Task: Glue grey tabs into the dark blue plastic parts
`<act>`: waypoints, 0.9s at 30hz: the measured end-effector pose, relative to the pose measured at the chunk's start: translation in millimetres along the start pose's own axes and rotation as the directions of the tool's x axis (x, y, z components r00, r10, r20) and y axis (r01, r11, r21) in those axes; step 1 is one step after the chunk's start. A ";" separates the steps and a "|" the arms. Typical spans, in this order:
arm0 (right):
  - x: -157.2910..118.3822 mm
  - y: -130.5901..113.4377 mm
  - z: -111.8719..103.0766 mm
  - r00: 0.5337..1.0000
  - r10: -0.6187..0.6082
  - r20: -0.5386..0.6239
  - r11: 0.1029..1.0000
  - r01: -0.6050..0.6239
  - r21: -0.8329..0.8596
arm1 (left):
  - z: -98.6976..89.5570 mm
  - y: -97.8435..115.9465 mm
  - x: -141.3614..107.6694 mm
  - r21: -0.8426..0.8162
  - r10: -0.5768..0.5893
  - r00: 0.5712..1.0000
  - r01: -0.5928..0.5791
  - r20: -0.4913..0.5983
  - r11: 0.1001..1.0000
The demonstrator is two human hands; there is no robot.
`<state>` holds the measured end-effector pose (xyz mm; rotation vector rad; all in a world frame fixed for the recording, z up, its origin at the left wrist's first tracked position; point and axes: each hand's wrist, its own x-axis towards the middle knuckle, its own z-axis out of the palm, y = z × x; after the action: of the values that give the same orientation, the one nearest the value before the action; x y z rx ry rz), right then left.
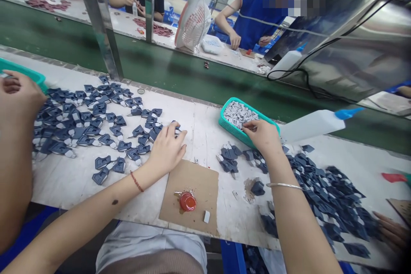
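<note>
My left hand (pixel 167 147) rests near the edge of a spread of dark blue plastic parts (pixel 93 122). Its fingers are apart, and a dark blue part (pixel 175 126) shows partly beneath the fingertips. My right hand (pixel 265 137) reaches over the near rim of a green basket (pixel 231 129) of small grey-white pieces (pixel 239 113). Its thumb and fingers are pinched together; whatever lies between them is too small to make out. Between my arms lies a brown cardboard sheet (pixel 205 180) bearing a red cap-like dish (pixel 187 201) with wet liquid around it, and one grey-white piece (pixel 206 216).
A white bottle with a blue nozzle (pixel 313 125) leans behind my right hand. More dark blue parts (pixel 324 197) are heaped at the right. A co-worker's hand (pixel 21 94) is at far left, another (pixel 391 229) at far right. Beyond the green belt (pixel 180 78), people work beside a fan (pixel 194 17).
</note>
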<state>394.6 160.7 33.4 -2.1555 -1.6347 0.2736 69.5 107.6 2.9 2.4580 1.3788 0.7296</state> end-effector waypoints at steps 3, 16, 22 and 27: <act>-1.1 0.2 -1.1 1.000 -0.016 -0.023 1.000 0.017 0.026 | 5.7 15.0 8.2 -0.033 0.214 0.974 -0.213 0.071 0.977; -190.6 -20.1 10.9 0.954 -0.206 -0.218 0.927 0.261 0.268 | 57.9 53.3 41.9 -0.349 0.571 0.802 -0.492 0.176 0.798; -241.4 -15.2 31.7 0.934 -0.330 -0.137 0.915 0.352 0.198 | 34.1 43.2 32.9 -0.577 0.399 0.901 -0.235 0.173 0.782; -252.5 -10.2 33.7 0.944 -0.302 -0.131 0.940 0.318 0.123 | 15.1 28.1 12.5 -0.752 0.168 0.950 0.093 0.262 0.652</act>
<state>299.2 -70.5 -15.9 -1.7438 -1.8006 0.1662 103.4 103.9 6.0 1.8023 0.6760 0.6955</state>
